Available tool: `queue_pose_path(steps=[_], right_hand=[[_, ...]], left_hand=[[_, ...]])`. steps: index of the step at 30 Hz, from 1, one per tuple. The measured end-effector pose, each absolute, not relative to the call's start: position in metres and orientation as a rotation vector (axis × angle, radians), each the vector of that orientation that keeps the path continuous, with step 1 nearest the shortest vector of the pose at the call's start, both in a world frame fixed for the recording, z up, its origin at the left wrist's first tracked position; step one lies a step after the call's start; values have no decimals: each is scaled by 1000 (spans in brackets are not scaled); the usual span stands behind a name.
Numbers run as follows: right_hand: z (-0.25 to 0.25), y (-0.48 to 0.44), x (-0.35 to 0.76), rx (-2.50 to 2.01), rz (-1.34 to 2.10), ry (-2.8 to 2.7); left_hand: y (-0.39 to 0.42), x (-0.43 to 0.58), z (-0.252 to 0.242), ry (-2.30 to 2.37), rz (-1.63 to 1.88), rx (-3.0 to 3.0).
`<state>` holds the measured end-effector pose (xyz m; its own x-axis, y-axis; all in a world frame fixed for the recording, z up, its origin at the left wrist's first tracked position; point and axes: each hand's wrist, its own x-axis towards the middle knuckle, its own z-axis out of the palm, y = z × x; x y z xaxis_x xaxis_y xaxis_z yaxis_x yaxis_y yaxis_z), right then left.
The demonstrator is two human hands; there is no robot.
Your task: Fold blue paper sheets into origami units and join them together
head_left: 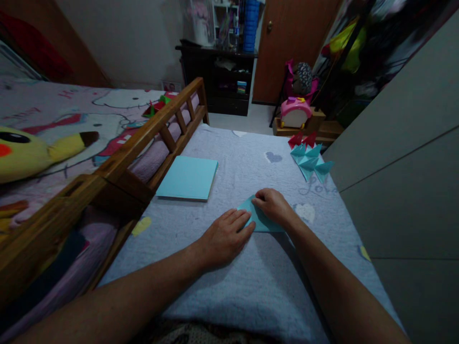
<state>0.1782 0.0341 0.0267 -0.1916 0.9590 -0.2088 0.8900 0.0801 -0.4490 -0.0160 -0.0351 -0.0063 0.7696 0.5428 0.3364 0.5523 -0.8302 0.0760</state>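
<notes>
Right hand (274, 204) pinching the upper edge of a folded turquoise paper (266, 223), left hand (224, 237) flat on its left side, all on a heart-print bedsheet (244, 148); turquoise paper stack (190, 177) leftward by wooden bed rail (152, 128), turquoise origami pieces (309, 161) far right, dark cabinet (227, 106) and brown door (292, 38) beyond.

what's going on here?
A person is working on a folded blue sheet on a bed. The left hand lies flat on its left side; the right hand has its fingers at the far corner. A square blue paper stack sits to the left, and folded blue shapes and red ones at the far right.
</notes>
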Motion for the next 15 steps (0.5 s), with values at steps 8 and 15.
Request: queue_pose_path(steps=[8, 15], right_hand=[[28, 34, 177, -1920, 744, -2194], [25, 35, 179, -1909, 735, -2203]], left_hand=[[-35, -17, -8, -899, -562, -2923], [-36, -17, -9, -914, -547, -2931]])
